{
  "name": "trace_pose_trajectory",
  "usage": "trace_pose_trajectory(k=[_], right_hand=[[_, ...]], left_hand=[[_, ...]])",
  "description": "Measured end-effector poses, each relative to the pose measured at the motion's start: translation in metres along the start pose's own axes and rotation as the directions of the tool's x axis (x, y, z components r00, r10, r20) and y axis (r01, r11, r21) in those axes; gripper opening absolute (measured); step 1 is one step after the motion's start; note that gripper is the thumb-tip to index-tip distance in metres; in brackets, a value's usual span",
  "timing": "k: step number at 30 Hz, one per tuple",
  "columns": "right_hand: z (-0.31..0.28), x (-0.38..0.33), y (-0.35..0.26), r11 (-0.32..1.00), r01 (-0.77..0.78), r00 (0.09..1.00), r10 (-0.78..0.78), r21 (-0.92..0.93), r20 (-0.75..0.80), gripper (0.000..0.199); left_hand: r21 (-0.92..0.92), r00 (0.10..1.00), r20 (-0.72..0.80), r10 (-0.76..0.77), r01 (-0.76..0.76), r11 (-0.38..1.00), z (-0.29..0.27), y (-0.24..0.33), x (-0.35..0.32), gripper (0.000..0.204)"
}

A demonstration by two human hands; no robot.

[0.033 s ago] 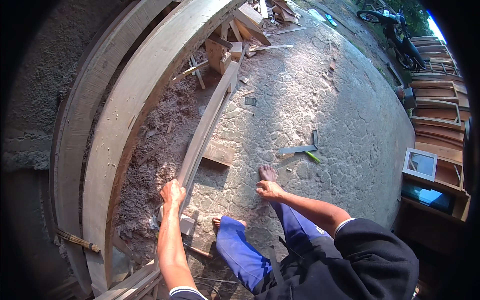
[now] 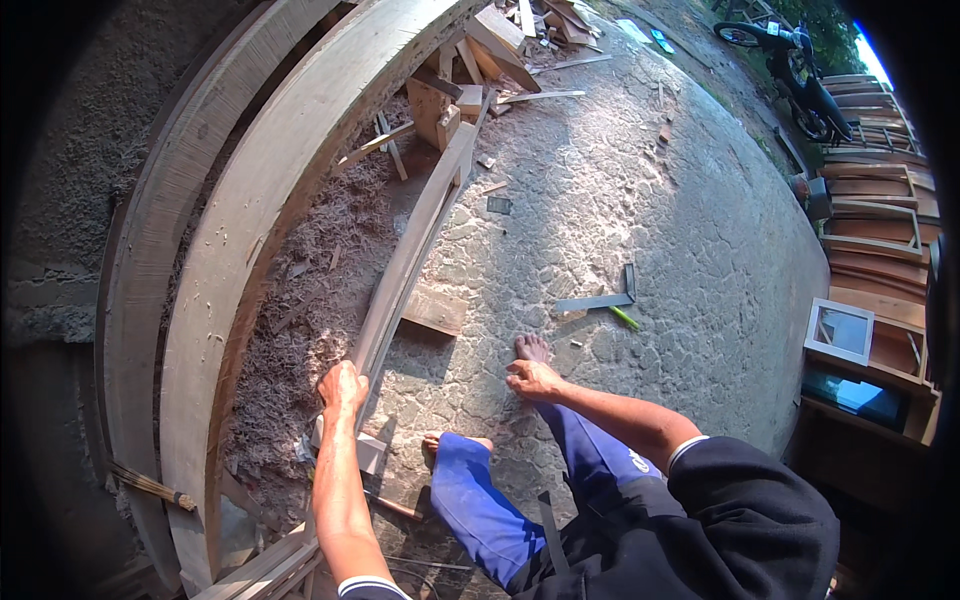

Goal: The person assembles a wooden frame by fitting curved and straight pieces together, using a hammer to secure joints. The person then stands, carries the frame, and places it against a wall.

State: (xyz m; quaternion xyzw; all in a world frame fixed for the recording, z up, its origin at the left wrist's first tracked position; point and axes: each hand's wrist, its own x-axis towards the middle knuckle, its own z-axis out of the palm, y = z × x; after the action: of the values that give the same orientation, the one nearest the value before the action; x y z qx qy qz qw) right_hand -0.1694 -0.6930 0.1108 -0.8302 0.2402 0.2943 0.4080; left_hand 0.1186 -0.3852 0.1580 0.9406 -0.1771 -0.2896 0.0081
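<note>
My left hand (image 2: 343, 386) is closed on the near part of a long, narrow wooden bar (image 2: 414, 246), which runs away from me at a slant. My right hand (image 2: 533, 380) is held in front of my right knee, above my bare foot (image 2: 532, 347). Its fingers are curled together, and whatever they may hold cannot be made out. Under the bar lies a short wooden block (image 2: 435, 308). Ahead of my right hand, a carpenter's square (image 2: 595, 302) rests on the ground beside a thin bright-green tool (image 2: 625, 318). A pale block (image 2: 370, 453) sits near my left forearm.
Thick planks (image 2: 232, 240) stretch along the left, with wood shavings (image 2: 290, 370) beside them. A stick broom (image 2: 155, 485) lies across the planks. Wood scraps (image 2: 500, 45) are heaped at the far end. Wooden frames (image 2: 875, 215) line the right side; a motorcycle (image 2: 795, 75) stands far right.
</note>
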Motion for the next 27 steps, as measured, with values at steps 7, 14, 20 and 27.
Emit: trace_pose_trajectory(k=[7, 14, 20, 27], right_hand=[[-0.026, 0.138, 0.024, 0.99, 0.114, 0.992, -0.117, 0.08, 0.043, 0.046], [0.023, 0.257, 0.028, 0.92, 0.328, 0.944, -0.314, -0.213, 0.098, 0.045], [0.088, 0.337, 0.045, 0.76, 0.547, 0.834, -0.531, -0.352, 0.149, 0.067], [0.135, 0.375, 0.054, 0.599, 0.554, 0.664, -0.737, -0.578, -0.127, 0.084]], left_hand=[[0.107, 0.997, 0.067, -0.038, 0.031, 0.994, 0.018, 0.024, 0.066, 0.046], [0.118, 0.991, -0.109, 0.083, -0.07, 0.991, 0.034, 0.044, 0.094, 0.041], [-0.048, 0.952, -0.293, 0.086, -0.105, 0.993, 0.057, 0.033, 0.089, 0.04], [0.046, 0.845, -0.533, -0.043, 0.08, 0.996, 0.102, 0.037, 0.075, 0.05]])
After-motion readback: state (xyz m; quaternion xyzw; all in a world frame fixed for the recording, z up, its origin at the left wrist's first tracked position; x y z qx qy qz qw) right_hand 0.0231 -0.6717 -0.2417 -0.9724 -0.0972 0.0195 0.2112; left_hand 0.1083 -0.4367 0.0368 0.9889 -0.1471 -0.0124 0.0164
